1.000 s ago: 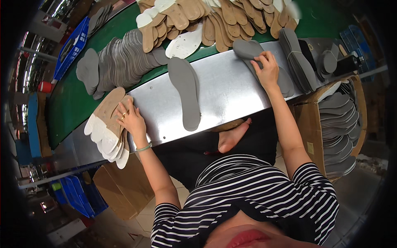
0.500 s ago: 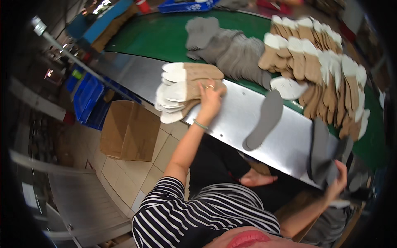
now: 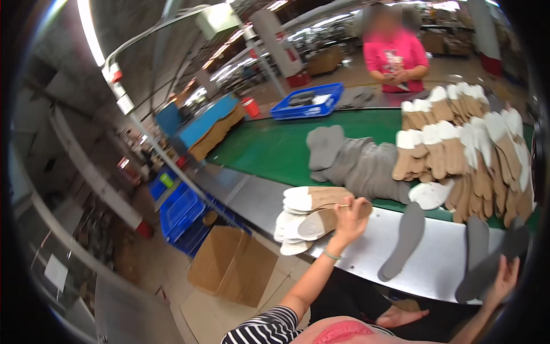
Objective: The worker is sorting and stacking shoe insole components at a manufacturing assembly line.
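Observation:
On the metal ledge at centre lies a stack of tan insoles with white toe ends (image 3: 292, 199). My left hand (image 3: 352, 221) pinches the heel end of the top tan insole (image 3: 325, 221), whose toe end still rests on the stack. At the right edge of the ledge, my right hand (image 3: 504, 280) has its fingers closed on a dark grey insole (image 3: 487, 269), held tilted. Behind it a second grey insole (image 3: 476, 238) lies partly covered. A single grey insole (image 3: 404, 243) lies flat between my two hands.
Rows of grey insoles (image 3: 366, 166) and tan-and-white insoles (image 3: 441, 152) cover the green belt (image 3: 258, 140). A white insole (image 3: 429, 195) lies at its near edge. Beyond are a blue tray (image 3: 309, 102) and a person in pink (image 3: 395, 57). A cardboard box (image 3: 235, 266) stands on the floor.
The view has tipped upward, bringing the far person in. My left hand has lifted the heel of the top tan insole. My right hand has raised a dark grey insole off the ledge.

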Demonstrator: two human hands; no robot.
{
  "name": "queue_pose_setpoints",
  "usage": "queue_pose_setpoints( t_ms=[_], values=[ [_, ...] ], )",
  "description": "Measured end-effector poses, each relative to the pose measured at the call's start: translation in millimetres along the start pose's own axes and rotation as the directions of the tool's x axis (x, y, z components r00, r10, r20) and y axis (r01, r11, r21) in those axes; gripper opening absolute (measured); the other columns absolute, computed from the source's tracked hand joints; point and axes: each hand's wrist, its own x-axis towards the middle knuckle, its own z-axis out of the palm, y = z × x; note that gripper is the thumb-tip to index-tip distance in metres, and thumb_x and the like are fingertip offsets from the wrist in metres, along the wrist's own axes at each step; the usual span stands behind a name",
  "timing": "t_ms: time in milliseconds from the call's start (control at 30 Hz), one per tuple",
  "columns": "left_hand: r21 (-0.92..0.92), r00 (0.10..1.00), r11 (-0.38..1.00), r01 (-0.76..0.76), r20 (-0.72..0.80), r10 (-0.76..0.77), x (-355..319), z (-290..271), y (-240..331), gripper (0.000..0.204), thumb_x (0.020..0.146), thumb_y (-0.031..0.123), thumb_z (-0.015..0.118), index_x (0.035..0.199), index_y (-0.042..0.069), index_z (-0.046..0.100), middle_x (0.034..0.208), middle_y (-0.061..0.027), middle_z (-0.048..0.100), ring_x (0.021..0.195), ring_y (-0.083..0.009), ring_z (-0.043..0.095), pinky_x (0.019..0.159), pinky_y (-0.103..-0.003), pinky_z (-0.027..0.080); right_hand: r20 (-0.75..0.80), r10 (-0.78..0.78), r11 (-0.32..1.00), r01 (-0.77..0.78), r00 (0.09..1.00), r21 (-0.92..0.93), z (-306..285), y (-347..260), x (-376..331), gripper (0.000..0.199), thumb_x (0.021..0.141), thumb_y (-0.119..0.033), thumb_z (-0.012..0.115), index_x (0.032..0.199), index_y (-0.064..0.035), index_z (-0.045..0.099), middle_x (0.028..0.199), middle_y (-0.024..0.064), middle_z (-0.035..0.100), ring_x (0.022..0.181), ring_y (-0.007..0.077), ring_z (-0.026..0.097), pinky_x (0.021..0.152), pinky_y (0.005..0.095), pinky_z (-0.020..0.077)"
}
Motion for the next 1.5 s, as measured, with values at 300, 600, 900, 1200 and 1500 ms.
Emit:
queue_pose_setpoints(
  t_ms=[300,600,900,1200,1500],
  values=[
    [-0.429,0.72,0.853,-0.297,-0.687,-0.095,30.5,-60.9,38.9,0.036,0.082,0.001,0.07,0.112,0.007,0.051,0.112,-0.0059,0.052,0.107,-0.0205,0.051,0.095,-0.032,0.042,0.291,0.068,0.985,-0.11,0.954,0.133,96.1,-89.7,-72.5,0.016,0.084,-0.008,0.075,0.082,-0.0022,0.061,0.068,-0.0042,0.055,0.062,0.0035,0.048,0.053,0.0212,0.0387],
    [-0.844,0.75,-0.206,0.495,0.535,-0.388,-21.9,-11.6,106.0,0.028,0.091,0.007,0.066,0.116,0.008,0.055,0.1,-0.0011,0.06,0.092,-0.0105,0.058,0.074,-0.024,0.047,0.392,0.238,0.865,-0.378,0.889,0.33,108.1,-129.3,-79.9,0.007,0.089,-0.003,0.068,0.088,0.0005,0.063,0.074,-0.0022,0.062,0.066,0.0014,0.054,0.057,0.0191,0.0417],
    [-0.57,0.63,-0.452,0.687,0.776,-0.022,-47.6,56.2,129.5,0.035,0.096,0.004,0.053,0.129,-0.004,0.049,0.125,-0.0116,0.058,0.114,-0.0198,0.055,0.099,-0.033,0.044,0.661,0.353,0.884,-0.468,0.662,-0.004,138.6,-108.3,-83.5,0.021,0.094,-0.018,0.064,0.084,-0.0002,0.066,0.069,-0.005,0.06,0.065,0.0018,0.049,0.058,0.0194,0.0393],
    [-0.497,0.64,-0.528,0.689,0.759,0.121,-50.2,39.6,122.9,0.055,0.105,0.045,0.027,0.13,0.0,0.046,0.117,-0.0209,0.063,0.112,-0.0263,0.061,0.097,-0.038,0.049,0.756,0.355,0.78,-0.62,0.549,0.084,203.8,-89.8,-98.7,0.022,0.095,-0.019,0.064,0.085,0.0006,0.068,0.071,-0.0007,0.064,0.06,0.0031,0.055,0.052,0.0194,0.0423],
    [-0.497,0.627,-0.509,0.703,0.771,0.112,-52.4,41.4,130.7,0.08,0.099,0.063,0.014,0.131,-0.002,0.047,0.116,-0.0206,0.062,0.111,-0.0259,0.061,0.098,-0.039,0.049,0.742,0.378,0.791,-0.609,0.554,0.052,203.5,-80.0,-91.2,0.021,0.094,-0.018,0.064,0.089,0.0022,0.069,0.071,0.0019,0.067,0.06,0.0047,0.057,0.054,0.0203,0.044]
  ],
)
